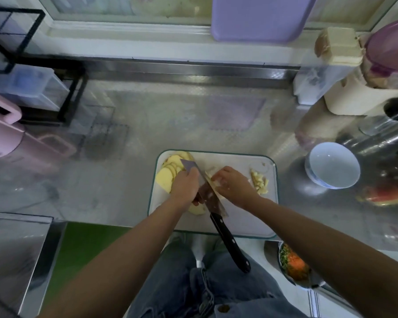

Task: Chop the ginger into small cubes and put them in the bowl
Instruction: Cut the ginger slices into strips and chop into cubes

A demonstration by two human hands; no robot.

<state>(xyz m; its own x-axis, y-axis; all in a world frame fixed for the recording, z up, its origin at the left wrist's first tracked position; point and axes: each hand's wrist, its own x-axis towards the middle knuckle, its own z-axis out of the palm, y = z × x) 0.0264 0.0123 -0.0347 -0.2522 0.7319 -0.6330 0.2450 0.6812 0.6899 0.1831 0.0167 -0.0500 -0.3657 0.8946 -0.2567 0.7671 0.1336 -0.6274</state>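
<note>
Your left hand [184, 187] grips the knife [214, 204] by its blade at frame centre; your right hand [233, 185] pinches ginger bits [210, 177] on it.

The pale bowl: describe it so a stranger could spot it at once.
Find the white cutting board on the steel counter. Right of its far corner sits the pale blue bowl. Unlike the metal bowl of chopped greens and carrot, it is empty.

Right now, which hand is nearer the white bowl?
Right. The right hand is mid-board, left of the bowl; the left hand, gripping the knife blade, lies farther left.
</note>
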